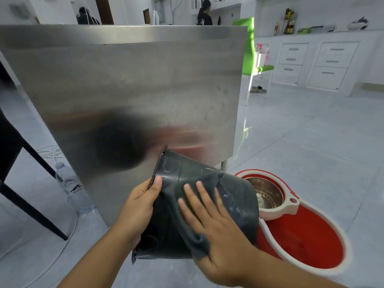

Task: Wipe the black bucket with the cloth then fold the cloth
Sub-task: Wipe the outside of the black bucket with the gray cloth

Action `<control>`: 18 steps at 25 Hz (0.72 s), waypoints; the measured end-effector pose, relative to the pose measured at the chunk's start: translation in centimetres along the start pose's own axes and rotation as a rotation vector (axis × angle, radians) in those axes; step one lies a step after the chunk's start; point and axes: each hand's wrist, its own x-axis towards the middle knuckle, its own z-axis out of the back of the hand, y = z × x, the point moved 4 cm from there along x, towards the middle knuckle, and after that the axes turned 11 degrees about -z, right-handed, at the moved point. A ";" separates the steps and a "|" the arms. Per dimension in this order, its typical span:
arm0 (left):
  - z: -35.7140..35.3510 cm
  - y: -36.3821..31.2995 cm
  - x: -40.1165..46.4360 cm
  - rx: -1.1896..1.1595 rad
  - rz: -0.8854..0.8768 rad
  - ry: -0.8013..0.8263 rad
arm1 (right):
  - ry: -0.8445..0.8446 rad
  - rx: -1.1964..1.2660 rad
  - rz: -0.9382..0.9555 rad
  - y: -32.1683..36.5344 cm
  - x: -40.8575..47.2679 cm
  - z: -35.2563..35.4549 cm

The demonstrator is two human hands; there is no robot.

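The black bucket is tipped on its side in front of me, its open rim turned toward the steel panel. My left hand grips the rim, thumb on the outside. A dark grey cloth is draped over the bucket's side. My right hand lies flat on the cloth with fingers spread, pressing it against the bucket wall. Pale smudges show on the bucket's right side.
A steel cabinet panel stands just behind the bucket. A red and white mop bucket sits on the floor at the right. A water bottle and black chair legs stand at the left. A green chair and white drawers are farther right.
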 end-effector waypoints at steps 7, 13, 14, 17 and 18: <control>0.2 -0.6 -0.1 0.066 -0.034 0.121 | -0.086 0.333 -0.327 -5.1 2.3 2.1; -0.5 0.0 -0.5 0.125 -0.056 0.193 | 0.001 0.553 -0.883 -9.3 1.8 1.3; -0.3 0.0 -0.5 0.122 -0.060 0.158 | -0.074 0.541 -0.807 -8.2 1.7 1.7; 0.0 -0.2 -0.2 0.099 -0.040 0.056 | -0.070 0.359 -0.404 -3.1 1.1 2.3; 0.1 0.0 -0.2 0.100 -0.032 0.029 | -0.017 0.273 -0.287 -1.7 0.8 1.8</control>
